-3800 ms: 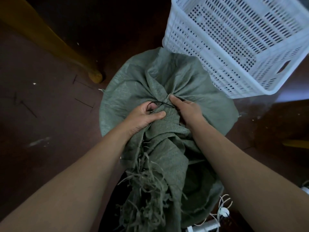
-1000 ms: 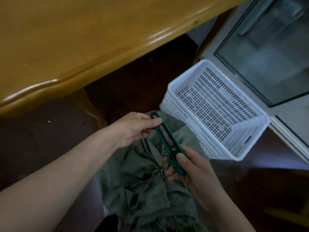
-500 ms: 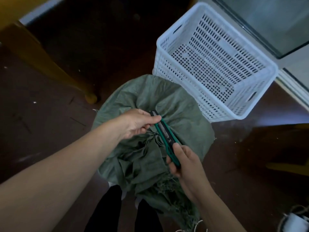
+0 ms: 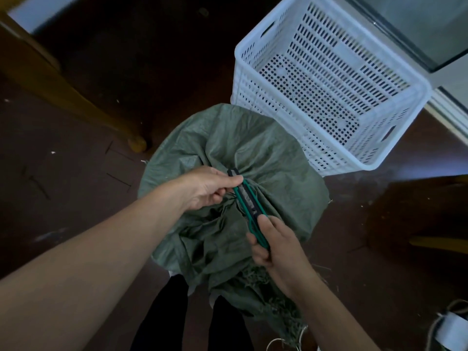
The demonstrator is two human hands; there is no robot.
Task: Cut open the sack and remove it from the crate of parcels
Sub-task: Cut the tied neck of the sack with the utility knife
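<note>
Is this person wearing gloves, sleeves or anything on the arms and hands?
No. The left hand and right hand are bare: no gloves, rings or watch show. Both forearms are uncovered to the frame's edge, no sleeves. Black trousers show below.

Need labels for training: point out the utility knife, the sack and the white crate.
utility knife (image 4: 247, 201), head view, green body's middle.
sack (image 4: 253, 138), head view, its bulging far side.
white crate (image 4: 253, 92), head view, near wall.

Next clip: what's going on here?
A person stands over a green woven sack, gathered shut at its neck. Both hands hold a green utility knife above it: the right hand grips the handle, the left hand pinches the tip end. No cut shows yet. A white perforated plastic crate stands beside the sack.
</note>
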